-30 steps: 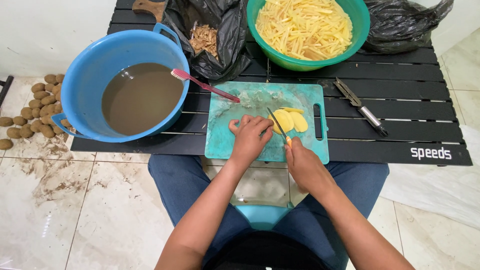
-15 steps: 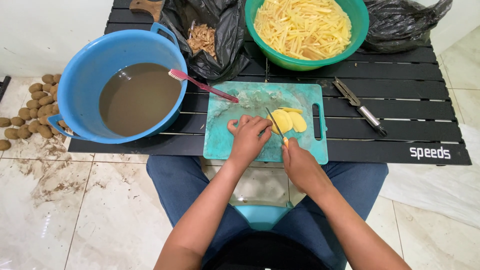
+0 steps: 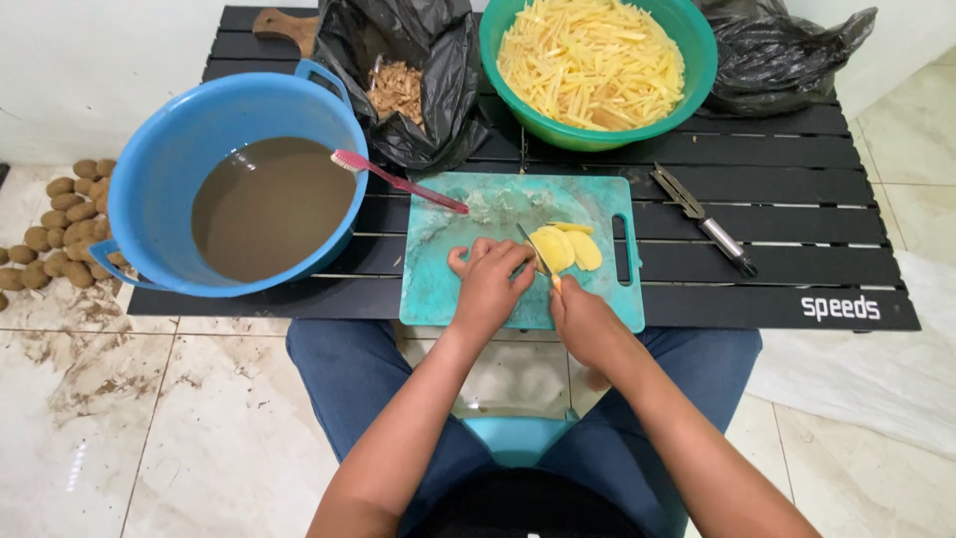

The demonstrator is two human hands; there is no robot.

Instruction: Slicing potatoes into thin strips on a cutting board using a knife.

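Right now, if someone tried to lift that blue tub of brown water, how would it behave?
The blue tub would probably feel heavy, since muddy water fills much of it. The water would likely slosh if the tub tilted. The pink toothbrush resting across its rim would probably slide off.

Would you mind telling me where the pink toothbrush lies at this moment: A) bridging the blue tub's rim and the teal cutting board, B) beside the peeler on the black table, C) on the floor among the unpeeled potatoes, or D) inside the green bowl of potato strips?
A: the pink toothbrush has its bristled head over the blue tub of brown water and its handle tip on the teal cutting board.
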